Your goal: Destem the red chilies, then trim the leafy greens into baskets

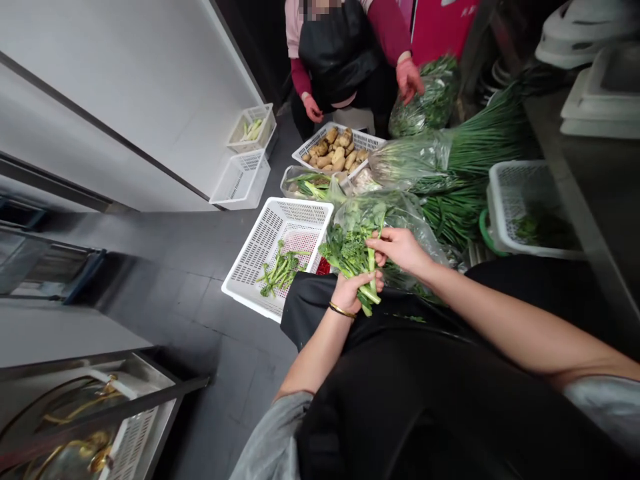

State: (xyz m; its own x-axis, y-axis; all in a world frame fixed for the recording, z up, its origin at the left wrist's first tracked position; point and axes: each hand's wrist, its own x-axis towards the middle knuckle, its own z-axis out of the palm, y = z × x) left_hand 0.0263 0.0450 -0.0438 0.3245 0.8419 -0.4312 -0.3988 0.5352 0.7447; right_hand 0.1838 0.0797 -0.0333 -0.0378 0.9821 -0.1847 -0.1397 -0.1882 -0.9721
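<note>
My left hand [353, 290] is wrapped round the lower stems of a bunch of broccolini [353, 250], just above my apron. Its florets point up and to the left, and the cut stem ends stick out by my thumb. My right hand [397, 250] pinches a leafy part at the bunch's upper right side. Left of my knee stands a white perforated basket [245, 257] with several trimmed broccolini stems [283, 270] lying in it. A clear plastic bag [407, 213] with more greens lies just behind my hands.
Opposite sits a person in pink gloves [410, 77], behind a basket of potatoes [337, 153]. Bundled green onions [480, 143] lie at the right. A white basket [535, 200] stands beside the metal shelf [575, 167]. Two more baskets [243, 180] line the left wall.
</note>
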